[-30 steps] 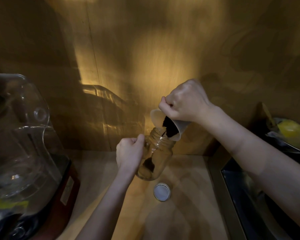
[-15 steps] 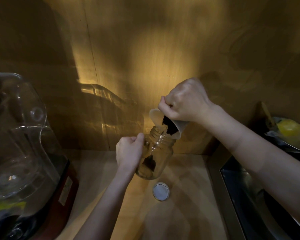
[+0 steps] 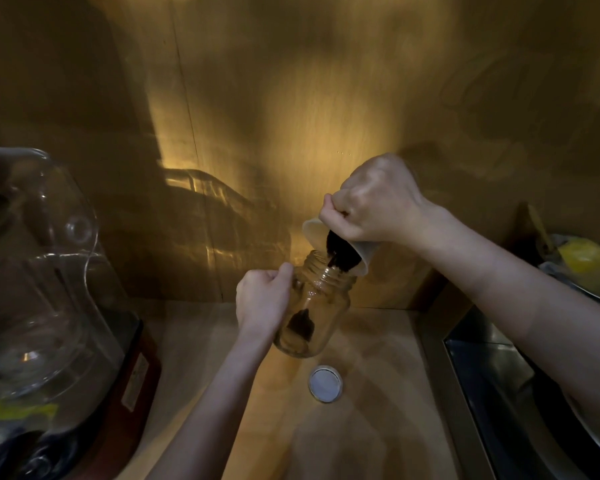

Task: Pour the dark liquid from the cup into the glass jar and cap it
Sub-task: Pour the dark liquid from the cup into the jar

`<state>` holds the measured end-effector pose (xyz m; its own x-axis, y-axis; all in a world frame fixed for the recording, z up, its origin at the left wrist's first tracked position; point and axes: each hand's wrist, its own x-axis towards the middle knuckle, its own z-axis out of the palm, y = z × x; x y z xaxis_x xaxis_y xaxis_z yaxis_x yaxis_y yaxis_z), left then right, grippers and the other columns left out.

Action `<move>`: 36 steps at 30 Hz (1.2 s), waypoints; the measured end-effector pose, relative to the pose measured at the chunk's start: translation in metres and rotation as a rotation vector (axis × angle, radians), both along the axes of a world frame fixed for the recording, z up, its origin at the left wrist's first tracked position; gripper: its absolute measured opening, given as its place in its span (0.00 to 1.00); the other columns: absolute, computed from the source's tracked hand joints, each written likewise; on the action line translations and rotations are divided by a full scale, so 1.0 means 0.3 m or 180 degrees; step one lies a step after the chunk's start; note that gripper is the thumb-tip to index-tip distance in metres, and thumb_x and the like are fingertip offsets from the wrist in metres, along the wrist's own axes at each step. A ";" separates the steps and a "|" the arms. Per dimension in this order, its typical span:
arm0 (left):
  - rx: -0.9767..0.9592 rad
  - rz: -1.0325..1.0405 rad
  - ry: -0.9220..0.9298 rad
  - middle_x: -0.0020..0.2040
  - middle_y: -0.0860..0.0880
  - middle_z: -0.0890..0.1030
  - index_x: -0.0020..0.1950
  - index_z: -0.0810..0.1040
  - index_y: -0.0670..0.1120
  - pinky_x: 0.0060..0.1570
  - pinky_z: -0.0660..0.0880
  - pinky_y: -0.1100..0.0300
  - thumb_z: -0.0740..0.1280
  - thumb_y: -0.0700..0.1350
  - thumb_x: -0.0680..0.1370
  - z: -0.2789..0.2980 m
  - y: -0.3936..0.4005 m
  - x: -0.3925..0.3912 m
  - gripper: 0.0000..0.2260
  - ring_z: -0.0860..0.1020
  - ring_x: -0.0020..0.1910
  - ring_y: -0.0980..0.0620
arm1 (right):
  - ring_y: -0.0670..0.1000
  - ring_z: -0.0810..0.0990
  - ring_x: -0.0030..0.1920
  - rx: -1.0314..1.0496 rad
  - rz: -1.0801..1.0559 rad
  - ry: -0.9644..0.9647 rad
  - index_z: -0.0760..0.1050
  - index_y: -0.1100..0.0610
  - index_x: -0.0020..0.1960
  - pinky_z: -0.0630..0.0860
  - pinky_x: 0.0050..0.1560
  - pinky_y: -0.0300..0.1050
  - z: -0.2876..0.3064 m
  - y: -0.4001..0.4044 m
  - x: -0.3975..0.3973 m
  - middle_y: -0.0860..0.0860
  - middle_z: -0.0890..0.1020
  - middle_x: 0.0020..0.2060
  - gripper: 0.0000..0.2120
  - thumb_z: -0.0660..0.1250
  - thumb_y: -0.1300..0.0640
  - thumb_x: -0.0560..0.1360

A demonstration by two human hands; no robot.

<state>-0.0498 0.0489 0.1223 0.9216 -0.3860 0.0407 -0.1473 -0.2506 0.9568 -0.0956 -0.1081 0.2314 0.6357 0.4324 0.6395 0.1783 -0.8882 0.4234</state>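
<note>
While the dark liquid (image 3: 338, 252) runs off the cup's lower lip, the relation that matters is cup mouth over jar mouth. The glass jar (image 3: 314, 306) is tilted, mouth up and right toward the cup, base low and toward the camera, just above or touching the wooden counter (image 3: 371, 427); can't tell which. A small dark pool sits low inside it, so the pour looks early to mid.

The cup (image 3: 343, 249) is tipped steeply, rim down-left, directly above the jar opening, apparently touching or just clear of the rim. Right hand (image 3: 378, 202) clamps the cup from above, fingers wrapped over its wall. Left hand (image 3: 262, 299) is closed around the jar's left side near the neck, steadying the tilt.

Next step's target: the lid (image 3: 325, 383) lies flat on the counter just in front of the jar base, nearer the left hand, but that hand is occupied. My read: right hand sets the cup down, then fetches the lid.

Risk: spill down the jar's outer threads if either tilt drifts.

Off-task: clear blender jug (image 3: 39, 271) at left, metal sink (image 3: 492, 375) at right.
</note>
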 end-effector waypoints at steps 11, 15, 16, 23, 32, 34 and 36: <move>-0.0051 0.0002 0.0094 0.26 0.44 0.67 0.25 0.70 0.43 0.34 0.67 0.53 0.62 0.48 0.73 -0.007 -0.002 0.003 0.17 0.67 0.29 0.45 | 0.52 0.66 0.13 0.0031 0.0061 -0.0035 0.70 0.60 0.17 0.58 0.23 0.34 0.003 0.000 -0.001 0.51 0.68 0.12 0.23 0.60 0.60 0.71; -0.0067 0.0053 0.0067 0.27 0.43 0.67 0.26 0.70 0.42 0.34 0.67 0.53 0.62 0.48 0.73 -0.001 -0.002 0.000 0.16 0.66 0.29 0.46 | 0.52 0.66 0.13 0.0015 0.0107 -0.0029 0.69 0.60 0.17 0.61 0.20 0.35 0.008 0.003 0.002 0.51 0.67 0.12 0.23 0.60 0.60 0.71; -0.0071 0.0063 0.0063 0.26 0.43 0.66 0.25 0.70 0.42 0.34 0.66 0.54 0.62 0.47 0.73 0.001 -0.002 0.000 0.17 0.66 0.29 0.46 | 0.52 0.66 0.13 0.0009 0.0117 -0.0020 0.69 0.60 0.17 0.61 0.20 0.35 0.010 0.004 0.002 0.51 0.67 0.12 0.23 0.60 0.60 0.71; -0.0135 0.0070 0.0154 0.24 0.48 0.65 0.23 0.66 0.45 0.33 0.65 0.55 0.62 0.47 0.73 0.006 0.000 -0.001 0.19 0.64 0.27 0.49 | 0.52 0.65 0.13 -0.0032 0.0129 -0.0084 0.69 0.60 0.17 0.59 0.21 0.35 0.021 0.007 0.000 0.51 0.67 0.12 0.23 0.61 0.60 0.70; -0.0204 0.0019 0.0204 0.24 0.48 0.65 0.23 0.67 0.45 0.33 0.65 0.56 0.62 0.47 0.73 0.010 0.002 -0.004 0.18 0.65 0.27 0.50 | 0.51 0.65 0.13 -0.0038 0.0141 -0.0126 0.68 0.59 0.16 0.56 0.24 0.35 0.035 0.008 -0.005 0.50 0.66 0.12 0.23 0.61 0.60 0.71; -0.0191 0.0016 0.0226 0.24 0.48 0.65 0.23 0.67 0.45 0.34 0.65 0.55 0.62 0.47 0.73 0.011 0.001 -0.002 0.18 0.65 0.27 0.50 | 0.52 0.64 0.13 -0.0013 0.0165 -0.0109 0.68 0.59 0.16 0.58 0.23 0.35 0.031 0.012 -0.005 0.50 0.66 0.12 0.23 0.61 0.60 0.70; -0.0138 0.0045 0.0218 0.23 0.48 0.65 0.22 0.66 0.45 0.34 0.65 0.55 0.62 0.47 0.73 0.015 -0.003 0.003 0.19 0.64 0.26 0.50 | 0.52 0.64 0.13 -0.0013 0.0178 -0.0124 0.68 0.59 0.16 0.58 0.22 0.34 0.029 0.012 -0.004 0.50 0.66 0.12 0.23 0.61 0.60 0.70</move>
<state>-0.0488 0.0481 0.1269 0.9281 -0.3723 -0.0061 -0.0780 -0.2104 0.9745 -0.0968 -0.1044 0.2402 0.5850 0.4692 0.6615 0.2110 -0.8756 0.4345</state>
